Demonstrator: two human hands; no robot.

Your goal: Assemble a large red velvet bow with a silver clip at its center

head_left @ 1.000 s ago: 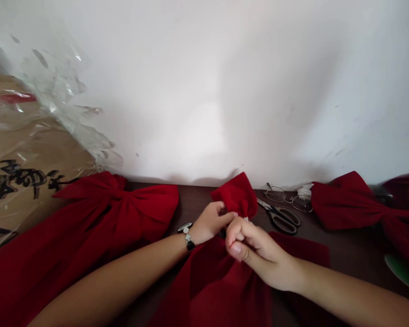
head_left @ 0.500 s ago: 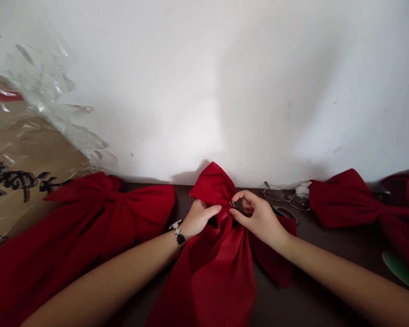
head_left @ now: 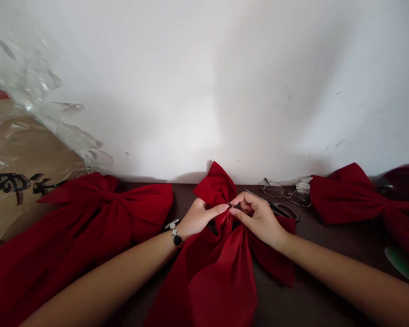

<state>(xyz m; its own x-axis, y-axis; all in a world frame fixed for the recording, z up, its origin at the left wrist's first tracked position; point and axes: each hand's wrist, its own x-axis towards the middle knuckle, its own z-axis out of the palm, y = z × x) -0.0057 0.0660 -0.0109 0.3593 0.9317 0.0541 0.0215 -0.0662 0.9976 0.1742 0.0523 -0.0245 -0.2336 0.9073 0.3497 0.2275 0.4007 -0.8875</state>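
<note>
Two bare hands close together at the knot of a deep-red velvet bow (head_left: 221,268) on a dark brown tabletop (head_left: 320,245). The left hand (head_left: 197,218), wearing a silver-and-black wristwatch (head_left: 175,235), grips the gathered cloth, while the right hand (head_left: 259,218) pinches a small silver-coloured metal fitting (head_left: 231,205) at the knot, too small to make out. The bow lies centred on the tabletop, its upper loop standing against a white plaster wall (head_left: 204,91) and its long tails running toward the person.

Three bows are in full or near-full view: one in the hands, a second deep-red velvet bow (head_left: 88,204) to the left, and a third deep-red velvet bow (head_left: 347,195) to the right. More red cloth (head_left: 407,181) is cut off at the right edge. A brown cardboard carton (head_left: 20,181) with black characters sits under clear plastic film (head_left: 44,86) at left, its contents hidden. Black-handled scissors (head_left: 282,210), partly behind the right hand, lie near wire-rimmed eyeglasses (head_left: 282,193).
</note>
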